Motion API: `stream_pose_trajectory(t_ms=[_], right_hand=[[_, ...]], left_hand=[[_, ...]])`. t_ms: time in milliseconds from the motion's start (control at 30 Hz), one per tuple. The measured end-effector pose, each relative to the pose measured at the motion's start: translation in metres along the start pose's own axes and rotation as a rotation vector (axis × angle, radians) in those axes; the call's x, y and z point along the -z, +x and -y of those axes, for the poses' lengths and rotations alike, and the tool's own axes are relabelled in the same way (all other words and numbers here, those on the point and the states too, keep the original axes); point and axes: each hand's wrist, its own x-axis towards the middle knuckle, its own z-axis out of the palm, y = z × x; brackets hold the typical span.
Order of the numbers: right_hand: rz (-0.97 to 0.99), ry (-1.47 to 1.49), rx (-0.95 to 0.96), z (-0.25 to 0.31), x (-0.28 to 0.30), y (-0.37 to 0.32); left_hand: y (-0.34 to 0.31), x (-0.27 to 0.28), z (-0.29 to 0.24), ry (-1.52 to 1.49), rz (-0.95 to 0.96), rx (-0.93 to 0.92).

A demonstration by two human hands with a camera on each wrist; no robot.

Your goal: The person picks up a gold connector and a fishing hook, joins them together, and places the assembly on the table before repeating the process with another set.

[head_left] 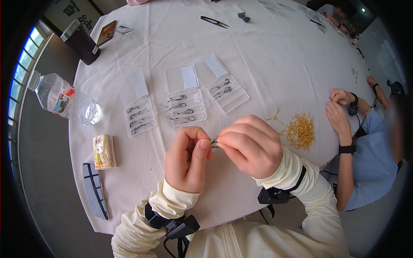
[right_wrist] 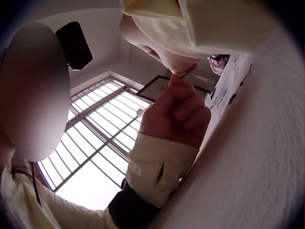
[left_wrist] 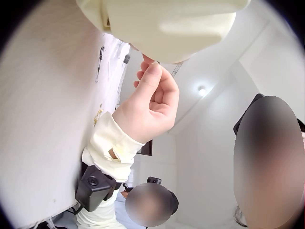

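Near the front of the table, the left hand (head_left: 187, 161) and right hand (head_left: 254, 148) meet fingertip to fingertip, pinching a small dark piece (head_left: 214, 142) between them; fingers cover most of it. In the left wrist view the right hand (left_wrist: 152, 102) has thumb and forefinger together. The left hand (right_wrist: 176, 112) pinches likewise in the right wrist view. Beyond the hands lie three open clear boxes (head_left: 174, 121), (head_left: 149, 126), (head_left: 239, 102) with dark looped pieces in their slots. A pile of gold-coloured pieces (head_left: 300, 131) is to the right of the right hand.
At left stand a water bottle (head_left: 62, 96) and dark tumbler (head_left: 81, 43), with a phone (head_left: 106, 33), tissue pack (head_left: 104, 152) and dark-ribbed tray (head_left: 95, 191). Black snips (head_left: 214, 22) lie at the far side. Another person's hands (head_left: 340, 112) rest at the right edge.
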Motion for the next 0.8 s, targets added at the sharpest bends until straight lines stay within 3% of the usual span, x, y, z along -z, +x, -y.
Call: stream_pose_trajectory(t_ms=[267, 800], right_hand=[[0.014, -0.005, 0.014, 0.0001, 0.0009, 0.0006], [0.029, -0.008, 0.001, 0.0003, 0.0056, 0.0011]], left_hand=[[-0.0002, 0.0002, 0.0015, -0.031, -0.008, 0.011], [0.0000, 0.0021, 0.0065, 0.190, -0.001, -0.182]])
